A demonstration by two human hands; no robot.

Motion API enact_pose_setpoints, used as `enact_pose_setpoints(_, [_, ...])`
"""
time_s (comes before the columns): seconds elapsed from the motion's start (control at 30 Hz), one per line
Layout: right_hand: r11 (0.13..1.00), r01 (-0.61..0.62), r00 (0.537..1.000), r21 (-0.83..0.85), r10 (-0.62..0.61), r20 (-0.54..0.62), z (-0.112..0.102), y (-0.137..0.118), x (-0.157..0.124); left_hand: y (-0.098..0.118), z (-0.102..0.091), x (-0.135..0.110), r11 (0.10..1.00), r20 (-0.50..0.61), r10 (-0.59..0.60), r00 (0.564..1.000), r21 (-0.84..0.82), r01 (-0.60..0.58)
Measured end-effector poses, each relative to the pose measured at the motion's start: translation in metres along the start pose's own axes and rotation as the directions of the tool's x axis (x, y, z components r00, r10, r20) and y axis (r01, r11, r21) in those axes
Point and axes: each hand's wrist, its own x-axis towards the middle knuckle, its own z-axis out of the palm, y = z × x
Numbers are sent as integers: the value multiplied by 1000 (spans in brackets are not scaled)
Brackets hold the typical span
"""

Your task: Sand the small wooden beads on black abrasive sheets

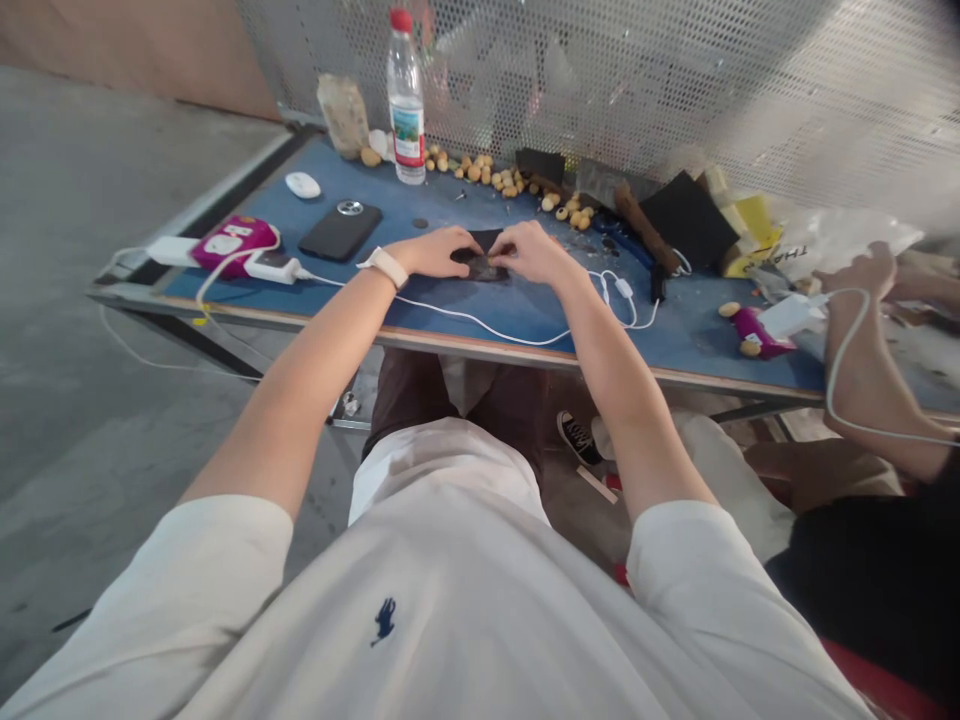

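A small dark sheet, which looks like sandpaper (487,272), lies on the blue tabletop in front of me. My left hand (439,252), with a pale band on the wrist, holds the sheet's left side, fingers at its upper edge and thumb lower down. Over the right part of the sheet, my right hand (534,250) is closed in a pinch. A small tan bead (492,260) shows at its fingertips, mostly covered by them. Both hands are close together, fingertips nearly meeting.
Tan beads (510,182) line the back edge beside a water bottle (407,130). A black phone (340,230) and a power adapter (271,266) sit left. A white cable (480,322) crosses in front. At right, another person's arm (862,330) reaches over the table.
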Motion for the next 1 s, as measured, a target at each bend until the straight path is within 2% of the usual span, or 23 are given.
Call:
enact_pose_setpoints(0.13, [1000,15,996,14,-16,85,-3,-1,-4,-2,2,0,1000,-11,5,1000,-14,-5])
enact_pose_setpoints(0.33, [1000,10,1000,2,-10,-22,4,7,-2,-2,0,0,1000,0,8,1000,5,-8])
enact_pose_setpoints(0.53, [998,2,998,65,-7,70,-2,11,-5,-3,0,1,1000,13,16,1000,15,-16])
enact_pose_setpoints(0.7, [999,-12,1000,46,12,2,-2,9,-1,-9,1,3,1000,-12,17,1000,6,-17])
enact_pose_setpoints(0.9, [997,11,997,78,-18,80,-6,6,-6,-9,1,3,1000,0,3,1000,-14,-3])
enact_pose_setpoints(1.0, [996,-21,999,87,17,41,-3,6,-6,-7,1,2,1000,-5,13,1000,-28,-13])
